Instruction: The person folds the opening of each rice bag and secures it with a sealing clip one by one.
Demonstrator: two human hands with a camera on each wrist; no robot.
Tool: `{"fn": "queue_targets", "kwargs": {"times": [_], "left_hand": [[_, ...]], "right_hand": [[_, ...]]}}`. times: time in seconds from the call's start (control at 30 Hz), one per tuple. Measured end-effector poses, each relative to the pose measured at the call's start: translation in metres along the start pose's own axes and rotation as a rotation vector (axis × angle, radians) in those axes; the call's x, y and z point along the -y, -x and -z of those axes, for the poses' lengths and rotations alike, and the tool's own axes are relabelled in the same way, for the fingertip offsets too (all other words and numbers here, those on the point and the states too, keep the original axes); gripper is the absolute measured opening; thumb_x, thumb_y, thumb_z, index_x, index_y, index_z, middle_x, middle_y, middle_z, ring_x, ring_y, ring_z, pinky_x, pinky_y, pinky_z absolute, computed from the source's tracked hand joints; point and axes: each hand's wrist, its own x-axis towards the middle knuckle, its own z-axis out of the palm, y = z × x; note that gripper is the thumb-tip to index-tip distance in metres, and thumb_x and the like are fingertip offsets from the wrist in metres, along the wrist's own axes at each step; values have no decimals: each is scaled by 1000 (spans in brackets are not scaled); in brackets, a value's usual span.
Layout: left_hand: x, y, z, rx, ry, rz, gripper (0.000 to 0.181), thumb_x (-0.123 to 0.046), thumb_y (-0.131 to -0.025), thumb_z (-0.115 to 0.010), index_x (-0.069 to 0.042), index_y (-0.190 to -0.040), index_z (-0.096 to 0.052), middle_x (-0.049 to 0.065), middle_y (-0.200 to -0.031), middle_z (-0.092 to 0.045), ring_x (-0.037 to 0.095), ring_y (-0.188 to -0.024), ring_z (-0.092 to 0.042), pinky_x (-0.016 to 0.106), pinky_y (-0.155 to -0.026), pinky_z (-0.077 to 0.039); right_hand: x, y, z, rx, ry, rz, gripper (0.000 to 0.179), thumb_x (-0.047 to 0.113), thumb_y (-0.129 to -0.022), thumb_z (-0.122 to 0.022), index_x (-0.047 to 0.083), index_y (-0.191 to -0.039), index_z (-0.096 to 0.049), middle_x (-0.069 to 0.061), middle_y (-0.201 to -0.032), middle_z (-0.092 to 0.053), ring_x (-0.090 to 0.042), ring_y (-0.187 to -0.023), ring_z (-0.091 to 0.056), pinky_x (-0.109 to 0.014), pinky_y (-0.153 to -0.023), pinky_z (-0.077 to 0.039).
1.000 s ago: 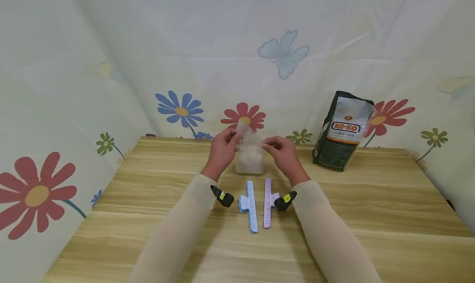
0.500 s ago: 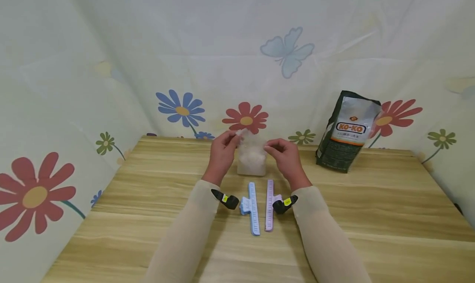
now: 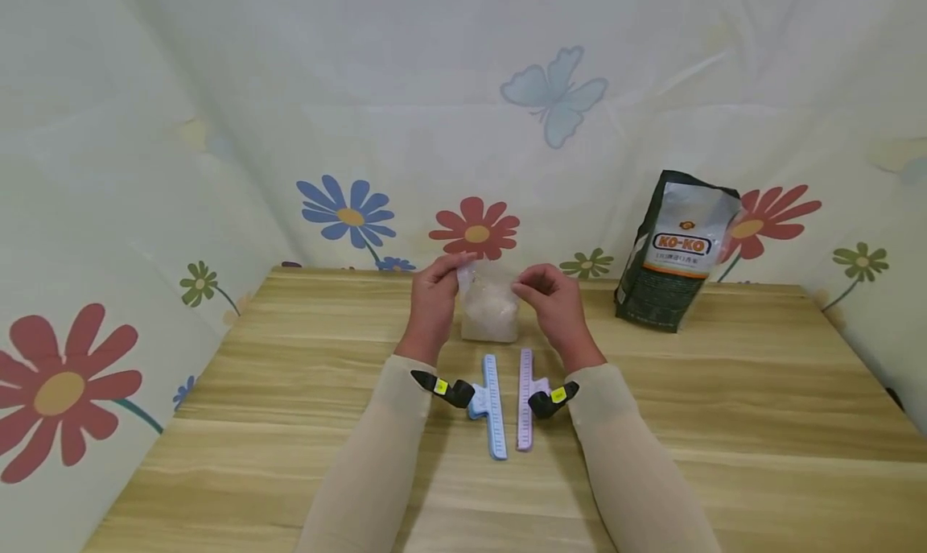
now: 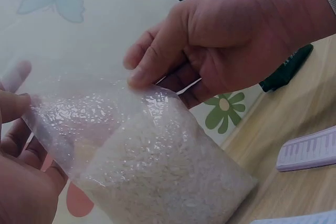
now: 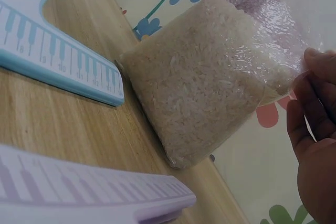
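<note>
A clear plastic bag of white rice [image 3: 489, 311] stands upright on the table near its back edge. My left hand [image 3: 432, 302] pinches the bag's upper left edge between thumb and fingers. On the other side, my right hand [image 3: 554, 302] pinches the upper right edge. The left wrist view shows the loose film [image 4: 79, 111] spread between both hands above the rice. In the right wrist view the rice [image 5: 194, 77] fills the lower part of the bag. Closer to me lie a blue bag clip [image 3: 495, 408] and a purple bag clip [image 3: 525, 400], side by side.
A dark green and silver KO-KO bag [image 3: 673, 255] stands at the back right of the wooden table [image 3: 290, 408]. Behind the table hangs a curtain [image 3: 405, 78] printed with flowers and a butterfly.
The bag's top film stood up in a peak by the left hand; now it sits lower and spreads between the hands. The left fingers have shifted on the edge. The clips stay put.
</note>
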Motion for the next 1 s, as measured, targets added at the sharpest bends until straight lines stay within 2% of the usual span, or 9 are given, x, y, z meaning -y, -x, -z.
{"fn": "queue_targets", "kwargs": {"times": [0.17, 0.33, 0.4, 0.47, 0.6, 0.8, 1.0], "left_hand": [[1, 0, -1, 7, 37, 2, 25, -6, -100, -48, -2, -115, -68, 10, -122, -65, 15, -118, -59, 27, -102, -47], [-1, 0, 2, 102, 41, 1, 36, -8, -102, -34, 1, -121, -64, 14, -132, -58, 17, -126, -53, 32, -111, -39], [-1, 0, 3, 131, 24, -5, 36, -9, -101, -36, -1, -123, -63, 10, -132, -57, 17, -128, -51, 33, -112, -38], [-2, 1, 4, 144, -30, -14, 32, -10, -101, -42, -5, -125, -63, 6, -131, -56, 17, -128, -50, 33, -112, -38], [-1, 1, 5, 139, -97, 9, 32, -11, -96, -59, -12, -128, -62, 1, -132, -56, 15, -126, -50, 32, -110, -41], [2, 0, 5, 108, -147, 49, 40, -14, -95, -61, -25, -134, -56, 0, -142, -51, 17, -128, -51, 35, -107, -44], [4, 2, 7, 68, -193, 97, 30, -22, -94, -64, -17, -124, -63, 3, -127, -61, 18, -120, -57, 33, -105, -46]], "right_hand": [[2, -1, -2, 10, -27, -9, 29, 23, -89, -71, 12, -115, -65, -7, -111, -66, -18, -101, -60, -29, -93, -51], [1, 0, -1, 12, -33, -36, 27, 26, -90, -70, 13, -114, -67, -5, -114, -65, -19, -105, -59, -36, -98, -49], [0, -1, -1, 9, -39, -34, 27, 27, -90, -70, 14, -113, -67, -4, -114, -65, -19, -105, -59, -36, -98, -49], [-1, -2, -1, 5, -42, -34, 27, 28, -90, -70, 14, -113, -67, -3, -113, -65, -18, -104, -59, -34, -97, -50], [-4, -4, -1, 5, -53, -33, 27, 28, -89, -71, 14, -112, -67, -3, -112, -65, -17, -103, -59, -30, -94, -50], [-4, -3, -2, 11, -34, -11, 27, 26, -90, -70, 13, -113, -67, -5, -113, -65, -18, -103, -58, -30, -93, -50], [-3, -2, -3, 48, 24, 13, 29, 30, -90, -69, 17, -115, -67, -3, -115, -65, -18, -105, -58, -31, -93, -51]]}}
